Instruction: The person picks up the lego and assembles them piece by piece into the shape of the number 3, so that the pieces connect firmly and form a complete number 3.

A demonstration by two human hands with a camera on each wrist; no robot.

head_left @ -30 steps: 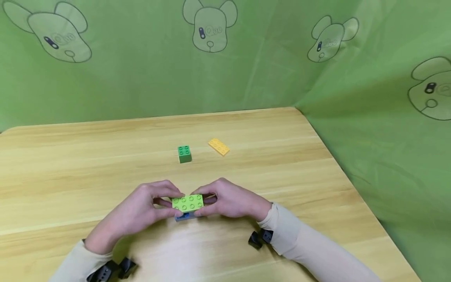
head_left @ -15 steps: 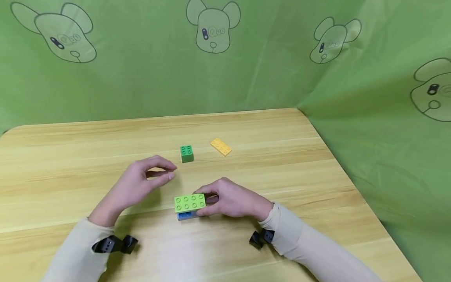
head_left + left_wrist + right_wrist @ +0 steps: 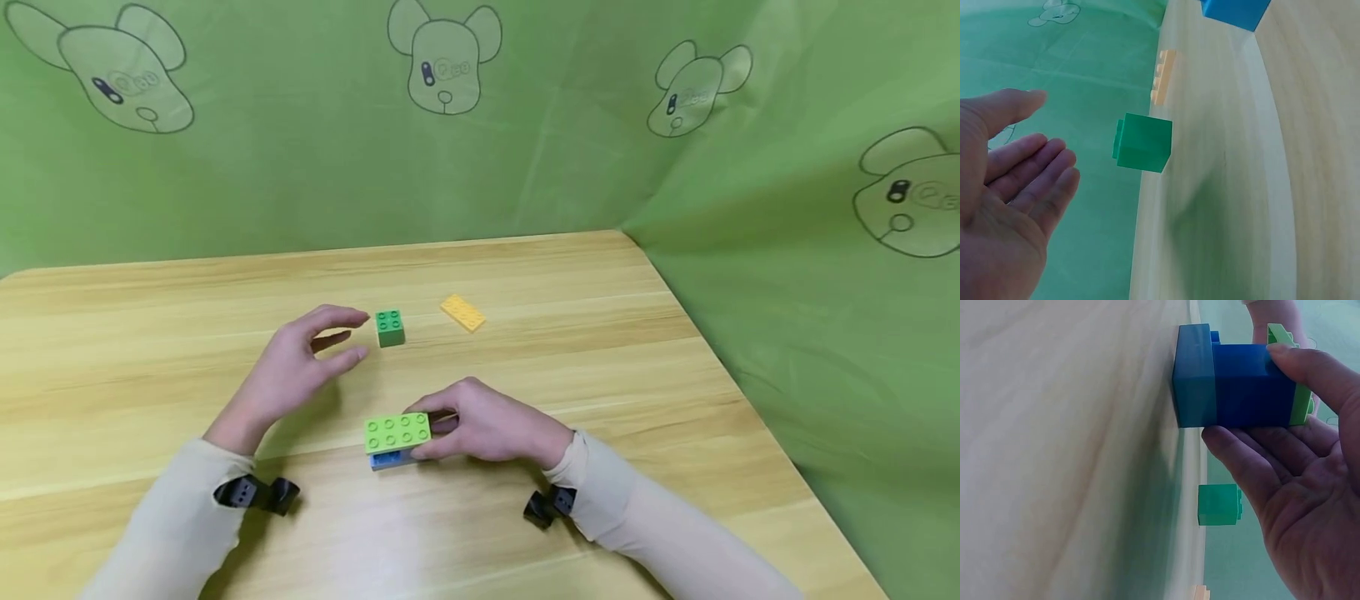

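Observation:
My right hand grips a small brick stack at its right end, thumb on the near side and fingers behind. On top lies a lime green plate with two rows of studs. Below it are a dark blue brick and a lighter blue bottom brick. Towards the left, the plate overhangs the dark blue brick. My left hand holds nothing; its thumb and fingers are spread apart just left of a green four-stud brick, which stands upright on the table.
A flat yellow-orange plate lies at an angle, right of the green brick. The wooden table ends at green curtains behind and to the right. Each wrist wears a black camera mount.
My left hand has let go of the stack and moved forward to the green brick, its fingers spreading. My right hand stays on the stack.

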